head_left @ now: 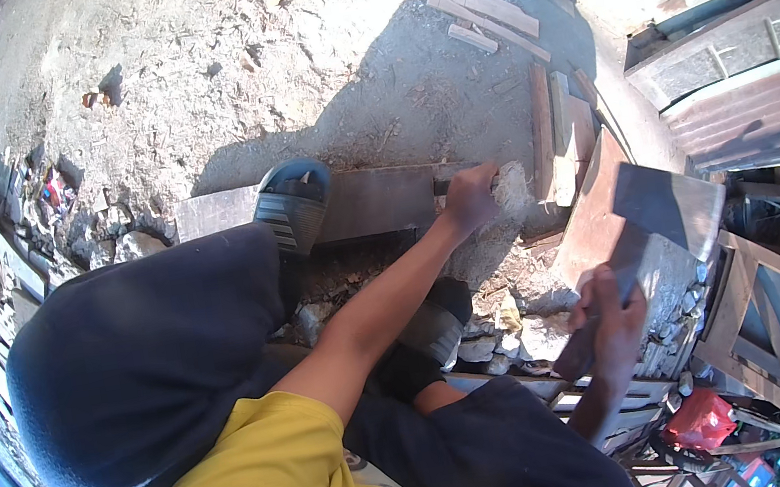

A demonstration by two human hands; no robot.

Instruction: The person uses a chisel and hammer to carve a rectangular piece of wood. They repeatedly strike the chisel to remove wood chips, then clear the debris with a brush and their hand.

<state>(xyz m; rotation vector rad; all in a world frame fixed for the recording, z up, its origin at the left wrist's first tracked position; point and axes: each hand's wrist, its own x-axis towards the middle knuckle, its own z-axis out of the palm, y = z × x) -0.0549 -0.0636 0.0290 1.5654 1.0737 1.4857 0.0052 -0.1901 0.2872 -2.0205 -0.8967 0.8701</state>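
Note:
My left hand (472, 199) is closed in a fist at the right end of a long brown board (368, 196) lying on the ground. What it grips is hidden behind the fingers; a small dark gap or object shows beside them. A foot in a grey striped slide sandal (295, 202) rests across the board. On the right, my right hand (611, 316) is wrapped round a broad dark-bladed hand tool (629, 258) with a brown handle. Its blade points up and away, over a reddish-brown sheet (593, 218); the exact kind of tool is unclear.
Loose planks (481, 8) lie at the far right, with more boards (560, 132) nearer. Rusty corrugated sheets (748, 109) stand along the right edge. A wooden frame (774, 317) and a red bag (699, 419) sit at lower right. Stones (497, 348) line the ground nearby.

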